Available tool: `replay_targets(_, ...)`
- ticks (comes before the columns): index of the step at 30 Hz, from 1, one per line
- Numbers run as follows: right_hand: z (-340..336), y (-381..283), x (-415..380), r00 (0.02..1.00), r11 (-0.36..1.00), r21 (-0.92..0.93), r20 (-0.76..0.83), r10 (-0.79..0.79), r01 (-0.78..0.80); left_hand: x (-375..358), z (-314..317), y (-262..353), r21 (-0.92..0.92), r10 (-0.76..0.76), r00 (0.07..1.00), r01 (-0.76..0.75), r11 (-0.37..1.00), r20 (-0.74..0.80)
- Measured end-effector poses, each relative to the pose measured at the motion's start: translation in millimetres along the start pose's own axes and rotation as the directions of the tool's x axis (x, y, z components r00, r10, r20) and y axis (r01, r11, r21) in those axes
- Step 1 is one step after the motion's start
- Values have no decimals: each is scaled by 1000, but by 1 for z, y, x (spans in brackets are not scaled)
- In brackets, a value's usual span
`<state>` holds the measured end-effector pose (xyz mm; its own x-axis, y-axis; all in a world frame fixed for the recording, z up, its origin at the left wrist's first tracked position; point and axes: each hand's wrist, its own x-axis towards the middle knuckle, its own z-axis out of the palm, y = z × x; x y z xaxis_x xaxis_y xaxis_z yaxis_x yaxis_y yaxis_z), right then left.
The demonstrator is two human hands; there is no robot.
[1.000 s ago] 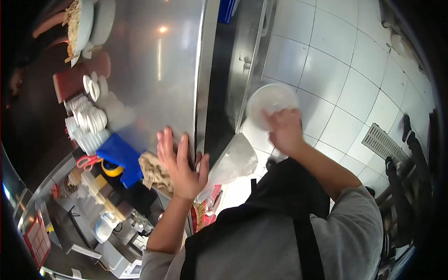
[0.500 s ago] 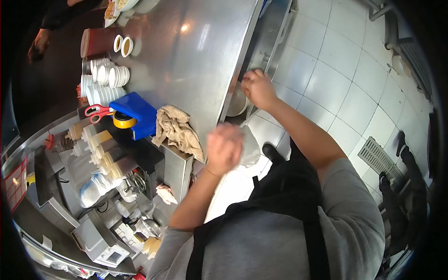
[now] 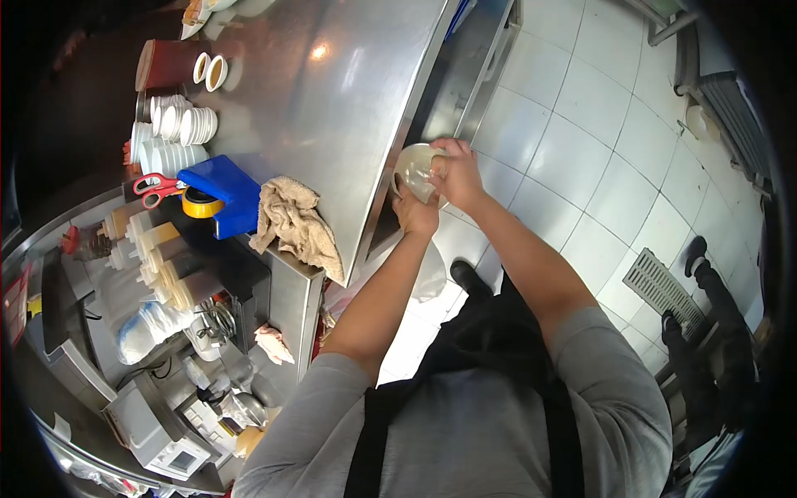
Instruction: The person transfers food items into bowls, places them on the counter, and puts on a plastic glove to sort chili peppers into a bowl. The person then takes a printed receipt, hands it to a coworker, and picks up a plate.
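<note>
Smooth bowl (image 3: 414, 168), glossy metal counter (image 3: 332, 116), rough towel (image 3: 292, 221)

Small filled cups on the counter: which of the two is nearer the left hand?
The right-hand cup as pictured: it stands on the side toward the left hand. The other cup stands beyond it, closer to the red container.

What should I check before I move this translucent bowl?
1. Both hands at the translucent bowl: ok, left hand and right hand touch it.
2. Secure grip: cannot tell, fingers partly hidden.
3. Steel drawer open: ok.
4. Bowl fully clear of drawer: cannot tell from above.
5. Beige towel away from hands: ok, on the counter.
6. Red-handled scissors away from hands: ok.
</note>
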<state>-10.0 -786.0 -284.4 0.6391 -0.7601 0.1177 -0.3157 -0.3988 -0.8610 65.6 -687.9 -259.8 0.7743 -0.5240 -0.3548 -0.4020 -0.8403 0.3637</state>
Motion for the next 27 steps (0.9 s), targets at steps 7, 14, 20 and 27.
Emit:
replay_targets(7,-4,-2,-5,974,952,240,169,154,-192,14,6,2,68,51,996,-46,997,-77)
replay_targets(14,-9,21,1,908,780,489,345,238,-391,9,-1,5,-13,142,983,-144,989,-114)
replay_targets(20,10,18,-3,904,625,656,353,242,-424,-12,-3,-17,129,414,910,-407,904,-31)
replay_targets(27,-17,-12,-6,925,310,882,284,253,-356,2,0,-3,289,11,999,-23,957,43)
